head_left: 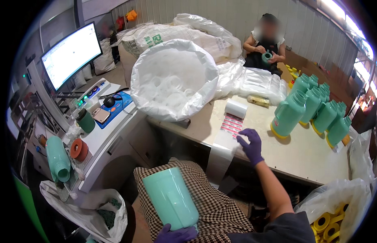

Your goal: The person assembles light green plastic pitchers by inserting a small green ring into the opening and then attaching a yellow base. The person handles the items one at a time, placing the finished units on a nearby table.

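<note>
Red-printed labels [232, 124] lie on the table [318, 160] beside the right hand [251, 146] — fingers curved, parted; the left hand [176, 234] holds the green jug [171, 198] on the lap [223, 208] — yellow-based jugs [291, 113] stand beyond.

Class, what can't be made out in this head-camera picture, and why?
In the head view:
- Left hand: wrist, cut off by the lower edge.
- Nearest teal jug: downward side, hidden by its own body.
- Right hand: any contact with the label strip, too small to tell.
- Co-worker: face, blurred.
- Monitor: on-screen details, too small, washed out.
</note>
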### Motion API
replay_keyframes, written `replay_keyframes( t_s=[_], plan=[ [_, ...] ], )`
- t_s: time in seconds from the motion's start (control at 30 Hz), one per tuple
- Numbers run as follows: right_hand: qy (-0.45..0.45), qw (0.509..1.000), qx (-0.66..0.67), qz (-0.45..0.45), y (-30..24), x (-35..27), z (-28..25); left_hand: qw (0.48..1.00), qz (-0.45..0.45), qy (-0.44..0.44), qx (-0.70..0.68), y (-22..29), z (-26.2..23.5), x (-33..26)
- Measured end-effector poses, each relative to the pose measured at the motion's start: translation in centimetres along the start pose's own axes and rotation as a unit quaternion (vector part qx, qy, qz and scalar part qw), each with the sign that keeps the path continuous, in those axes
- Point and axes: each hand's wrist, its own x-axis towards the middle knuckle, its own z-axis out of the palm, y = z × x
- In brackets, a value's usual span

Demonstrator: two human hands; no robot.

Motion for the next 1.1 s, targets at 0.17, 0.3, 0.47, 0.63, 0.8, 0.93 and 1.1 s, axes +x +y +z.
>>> replay_keyframes(
  t_s=[0.17,0.3,0.47,0.63,0.8,0.93,1.1],
  plan=[
    [-0.059,0.988,-0.113,0.092,7.1,-1.0,2.0,0.980,-0.136,-0.143,-0.004,1.5,-0.9,1.0],
    [-0.067,0.979,-0.111,0.160,7.0,0.1,3.2,0.980,-0.123,-0.134,-0.079,0.9,-1.2,0.8],
    [-0.086,0.974,-0.088,0.188,7.1,0.3,2.7,0.578,-0.355,0.062,-0.732,1.0,-0.9,1.3],
    [-0.130,0.975,0.098,0.149,-4.5,-1.2,1.4,0.840,-0.225,0.027,-0.493,0.9,0.1,1.7],
    [-0.379,0.857,0.329,0.116,-18.0,-0.9,4.0,0.926,-0.130,0.006,-0.355,5.7,-3.5,2.3],
    [-0.475,0.798,0.339,0.147,-21.5,-0.3,6.0,0.724,-0.204,0.028,-0.658,3.2,-2.3,1.8],
    [-0.489,0.810,0.282,0.159,-21.7,-0.1,6.5,0.605,-0.251,0.053,-0.753,-0.1,-0.2,1.9]
  ],
)
